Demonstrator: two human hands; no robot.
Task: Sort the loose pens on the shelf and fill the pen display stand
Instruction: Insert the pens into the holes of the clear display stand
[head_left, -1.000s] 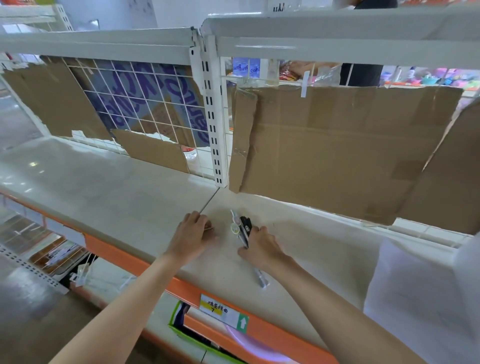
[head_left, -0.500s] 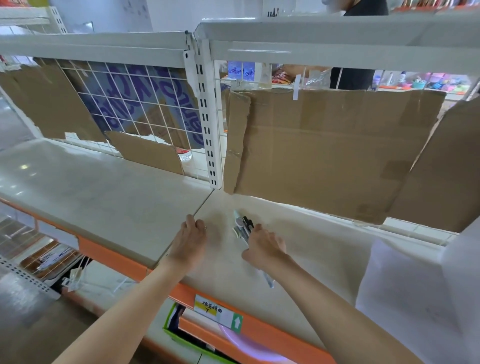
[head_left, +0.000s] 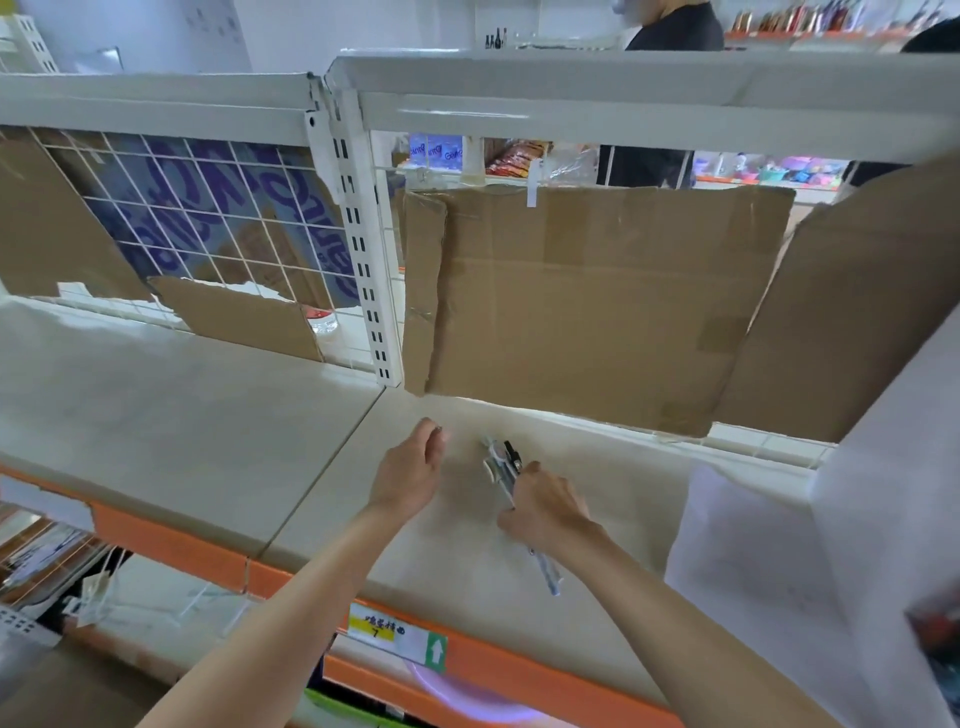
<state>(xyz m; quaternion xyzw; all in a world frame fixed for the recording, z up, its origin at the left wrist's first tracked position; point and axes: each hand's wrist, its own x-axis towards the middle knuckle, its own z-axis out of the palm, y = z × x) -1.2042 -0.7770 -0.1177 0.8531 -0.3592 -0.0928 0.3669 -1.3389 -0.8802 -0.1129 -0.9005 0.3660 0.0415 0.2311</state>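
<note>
Beige shelf at frame centre, right hand gripping a bundle of pens, left hand beside it, fingers loosely curled, holding nothing visible.

Your one head view looks forward and down, close over the shelf, with your forearms reaching in from below.

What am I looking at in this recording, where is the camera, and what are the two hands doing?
There is no machine here: a person wears a wide-angle camera on the head, looking down at their own bare arms. They stand at a pale shop shelf with an orange front edge, backed by cardboard sheets on a wire grid. The right hand grips a bundle of pens just above the shelf. The left hand reaches beside it, fingers curled; whether it holds anything cannot be told. No display stand is clearly visible.
</note>
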